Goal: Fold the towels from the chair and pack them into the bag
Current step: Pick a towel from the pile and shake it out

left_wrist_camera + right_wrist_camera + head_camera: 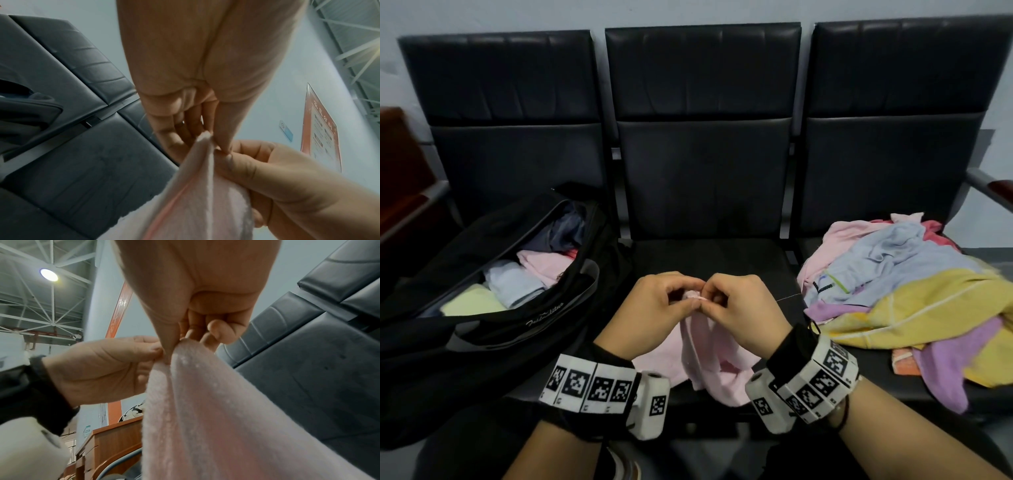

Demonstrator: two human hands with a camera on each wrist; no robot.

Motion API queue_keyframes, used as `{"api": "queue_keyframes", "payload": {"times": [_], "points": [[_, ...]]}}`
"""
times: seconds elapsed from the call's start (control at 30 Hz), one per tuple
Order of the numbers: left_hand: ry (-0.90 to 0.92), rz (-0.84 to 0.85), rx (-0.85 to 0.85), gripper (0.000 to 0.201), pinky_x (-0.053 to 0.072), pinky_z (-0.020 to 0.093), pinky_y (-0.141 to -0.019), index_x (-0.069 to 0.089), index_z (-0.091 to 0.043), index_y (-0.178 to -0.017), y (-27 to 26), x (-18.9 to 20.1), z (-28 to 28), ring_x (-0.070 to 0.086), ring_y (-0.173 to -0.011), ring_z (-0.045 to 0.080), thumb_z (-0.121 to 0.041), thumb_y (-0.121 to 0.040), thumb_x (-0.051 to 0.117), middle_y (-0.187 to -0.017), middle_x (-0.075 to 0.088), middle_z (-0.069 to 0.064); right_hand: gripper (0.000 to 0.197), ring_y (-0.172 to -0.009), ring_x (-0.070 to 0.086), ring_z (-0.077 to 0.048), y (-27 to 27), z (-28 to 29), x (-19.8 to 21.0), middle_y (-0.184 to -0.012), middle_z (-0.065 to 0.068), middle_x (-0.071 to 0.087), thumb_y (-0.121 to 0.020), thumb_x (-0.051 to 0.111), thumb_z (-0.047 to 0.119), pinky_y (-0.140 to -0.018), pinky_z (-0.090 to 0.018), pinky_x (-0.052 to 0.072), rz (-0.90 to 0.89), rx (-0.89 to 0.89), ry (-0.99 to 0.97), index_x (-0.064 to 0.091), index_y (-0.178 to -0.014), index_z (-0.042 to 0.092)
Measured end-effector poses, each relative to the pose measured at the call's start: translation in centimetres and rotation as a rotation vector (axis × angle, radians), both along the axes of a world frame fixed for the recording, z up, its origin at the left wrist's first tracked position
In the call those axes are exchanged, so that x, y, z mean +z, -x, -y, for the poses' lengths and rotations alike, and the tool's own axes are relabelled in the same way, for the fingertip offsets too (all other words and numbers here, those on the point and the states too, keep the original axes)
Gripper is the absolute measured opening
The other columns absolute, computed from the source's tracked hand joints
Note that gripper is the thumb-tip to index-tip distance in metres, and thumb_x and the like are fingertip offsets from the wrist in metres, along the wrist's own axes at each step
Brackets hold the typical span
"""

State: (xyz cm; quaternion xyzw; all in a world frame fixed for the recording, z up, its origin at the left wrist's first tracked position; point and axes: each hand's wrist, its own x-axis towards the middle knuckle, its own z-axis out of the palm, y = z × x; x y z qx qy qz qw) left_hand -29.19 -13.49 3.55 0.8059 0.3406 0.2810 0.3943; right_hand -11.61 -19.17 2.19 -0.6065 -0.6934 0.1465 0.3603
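Observation:
A pale pink towel hangs over the middle seat, bunched at its top. My left hand and right hand meet there, and both pinch the towel's top edge between thumb and fingers. The left wrist view shows the towel rising to my left hand's fingertips, with the other hand beside it. From the right wrist the towel is seen pinched at its tip. An open black bag on the left seat holds folded towels. Loose towels are heaped on the right seat.
The black three-seat bench stands against a pale wall, with metal armrests at each end. A wooden desk stands to the left. The far half of the middle seat is bare.

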Motion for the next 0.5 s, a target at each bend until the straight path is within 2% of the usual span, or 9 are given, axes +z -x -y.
{"api": "queue_keyframes", "payload": {"times": [0.07,0.17,0.23,0.33,0.43,0.5], "points": [[-0.026,-0.028,-0.006,0.02,0.056,0.036,-0.085,0.077,-0.029,-0.107,0.2,-0.1,-0.2,0.068,-0.092,0.012,-0.019,-0.091,0.071,-0.094,0.071,-0.008,0.017,-0.064,0.059,-0.007,0.0,0.1,-0.1,-0.066,0.01,0.061,-0.087,0.072,0.038,-0.062,-0.029,0.05,-0.052,0.018,0.002,0.067,-0.081,0.023],[-0.092,-0.059,-0.03,0.021,0.053,0.024,-0.082,0.077,-0.031,-0.107,0.3,-0.3,-0.2,0.067,-0.093,0.007,-0.018,-0.093,0.068,-0.093,0.07,-0.013,0.012,-0.066,0.06,-0.008,-0.1,0.3,-0.3,-0.068,0.01,0.063,-0.089,0.072,0.032,-0.062,-0.026,0.05,-0.101,0.044,0.021,0.068,-0.083,0.022],[-0.15,-0.084,-0.045,0.022,0.05,0.018,-0.079,0.077,-0.029,-0.107,0.3,-0.4,-0.1,0.066,-0.092,0.007,-0.016,-0.095,0.066,-0.093,0.069,-0.013,0.007,-0.068,0.063,-0.008,-0.2,0.4,-0.5,-0.07,0.009,0.065,-0.09,0.071,0.028,-0.064,-0.025,0.051,-0.14,0.066,0.033,0.069,-0.085,0.023],[-0.226,-0.105,0.0,0.025,0.048,0.015,-0.074,0.077,-0.022,-0.104,0.2,-0.5,0.2,0.065,-0.088,0.006,-0.006,-0.09,0.065,-0.09,0.068,-0.012,0.01,-0.071,0.065,-0.009,-0.6,0.5,-1.1,-0.073,0.009,0.067,-0.091,0.068,0.034,-0.065,-0.026,0.052,-0.165,0.123,0.046,0.067,-0.086,0.025],[-0.289,-0.075,0.103,0.031,0.047,0.012,-0.077,0.076,-0.015,-0.102,0.5,-0.2,0.1,0.063,-0.089,0.001,0.004,-0.083,0.06,-0.092,0.067,-0.013,0.014,-0.07,0.058,-0.012,-1.8,0.5,-2.9,-0.072,0.005,0.062,-0.084,0.07,0.031,-0.067,-0.034,0.05,-0.009,0.18,0.155,0.062,-0.078,0.022],[-0.329,0.004,0.158,0.032,0.047,0.013,-0.077,0.075,-0.014,-0.098,0.8,0.1,0.0,0.063,-0.087,0.003,0.009,-0.083,0.057,-0.092,0.067,-0.011,0.027,-0.07,0.051,-0.015,-3.1,0.6,-4.5,-0.071,-0.001,0.057,-0.082,0.071,0.035,-0.07,-0.04,0.046,0.153,0.189,0.269,0.054,-0.069,0.017]]}}
